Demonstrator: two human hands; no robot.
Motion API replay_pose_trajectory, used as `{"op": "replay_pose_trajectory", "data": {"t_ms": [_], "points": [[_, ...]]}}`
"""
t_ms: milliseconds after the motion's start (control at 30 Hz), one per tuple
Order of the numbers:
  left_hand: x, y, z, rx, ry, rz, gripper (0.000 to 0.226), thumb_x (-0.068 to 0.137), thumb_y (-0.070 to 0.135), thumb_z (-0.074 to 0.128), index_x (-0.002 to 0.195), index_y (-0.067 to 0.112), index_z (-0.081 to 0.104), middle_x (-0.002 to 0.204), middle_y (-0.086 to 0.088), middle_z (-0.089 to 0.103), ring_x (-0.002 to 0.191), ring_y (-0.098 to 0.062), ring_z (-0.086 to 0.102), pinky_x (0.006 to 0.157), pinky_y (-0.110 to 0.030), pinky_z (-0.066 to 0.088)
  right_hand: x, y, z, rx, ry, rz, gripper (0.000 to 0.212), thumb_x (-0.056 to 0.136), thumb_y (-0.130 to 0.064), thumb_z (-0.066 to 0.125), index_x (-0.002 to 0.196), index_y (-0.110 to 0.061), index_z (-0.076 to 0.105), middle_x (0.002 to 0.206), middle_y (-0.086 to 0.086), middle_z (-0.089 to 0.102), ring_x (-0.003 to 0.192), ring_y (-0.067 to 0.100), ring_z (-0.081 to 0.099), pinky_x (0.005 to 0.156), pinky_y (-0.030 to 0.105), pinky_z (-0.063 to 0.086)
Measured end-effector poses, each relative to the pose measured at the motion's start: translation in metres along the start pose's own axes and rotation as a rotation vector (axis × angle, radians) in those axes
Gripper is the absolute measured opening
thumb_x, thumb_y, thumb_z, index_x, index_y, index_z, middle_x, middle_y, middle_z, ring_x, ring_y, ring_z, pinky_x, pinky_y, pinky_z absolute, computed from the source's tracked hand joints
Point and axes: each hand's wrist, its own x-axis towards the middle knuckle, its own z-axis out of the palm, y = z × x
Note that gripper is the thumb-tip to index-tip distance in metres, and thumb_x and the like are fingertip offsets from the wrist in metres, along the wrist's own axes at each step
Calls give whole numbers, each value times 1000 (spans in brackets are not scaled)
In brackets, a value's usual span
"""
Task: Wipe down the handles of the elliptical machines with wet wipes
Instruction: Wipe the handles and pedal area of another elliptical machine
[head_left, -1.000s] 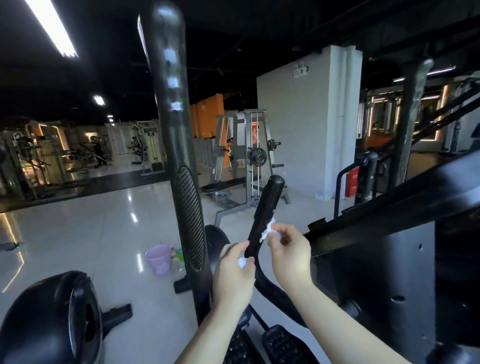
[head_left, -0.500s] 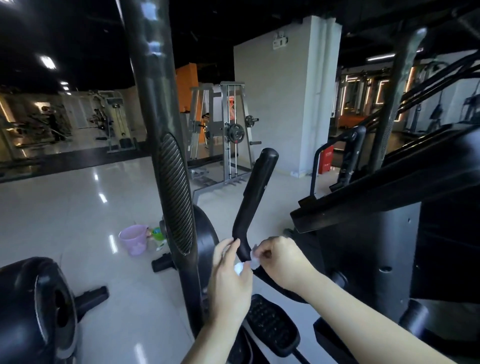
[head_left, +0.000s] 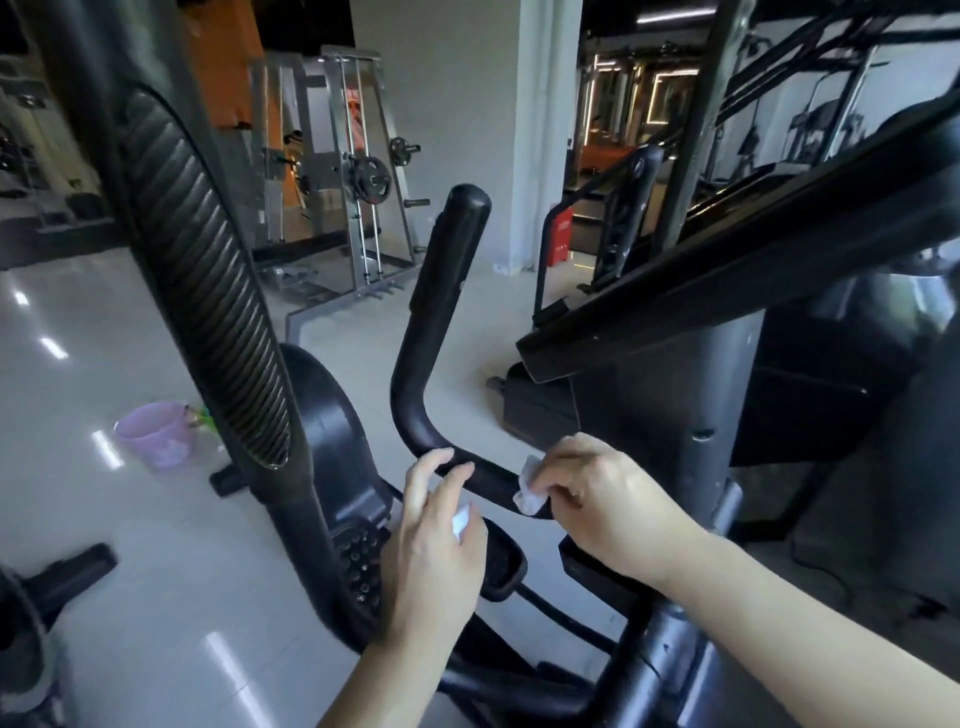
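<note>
Floor: glossy pale tiled floor (head_left: 130, 545), lower left of frame.
On it: small lilac plastic bucket (head_left: 153, 434), left of centre; silver steel weight rack (head_left: 343, 208), upper centre.

No text, brand or number can be read anywhere. The red box (head_left: 560, 240) standing on the floor by the white pillar (head_left: 467, 104) carries small white characters near its top, too blurred to make out. The black elliptical handle (head_left: 436, 322) shows no readable marking.
</note>
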Motion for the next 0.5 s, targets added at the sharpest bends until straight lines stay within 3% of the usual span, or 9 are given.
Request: {"op": "replay_pose_trajectory", "data": {"t_ms": [100,200,333,433,500], "points": [[-9,4,4,-62,-49,50,40,81,6,81,117,21,72,142,16,51,88,-2,67,59,4,37,-22,8,-10,-76,54,95,30,82,10,63,70,-18,68,82,-15,56,80,8,55,71,15,46],[-16,20,10,-102,-72,103,33,83,11,81,113,22,73,138,19,53,97,1,66,70,5,40,-44,11,-26,-6,62,257,30,85,7,63,81,-22,72,84,-17,56,79,4,55,73,6,40],[-22,52,24,-200,-137,115,29,87,19,76,114,25,71,124,24,58,112,5,60,93,0,37,-69,19,-48,238,55,437,29,93,-5,68,95,-33,74,85,-19,68,77,6,64,69,9,45],[-26,78,41,-284,-254,22,31,87,29,74,117,34,69,118,28,61,112,5,60,93,-9,43,-86,35,-62,415,23,502,15,96,-16,73,94,-31,76,84,-17,75,79,4,70,75,20,55],[-29,100,54,-341,-342,-121,31,87,34,73,115,44,68,106,26,65,95,-1,64,82,-16,51,-97,54,-70,510,12,501,11,96,-20,74,93,-31,75,86,-4,77,82,17,71,80,34,57]]}}
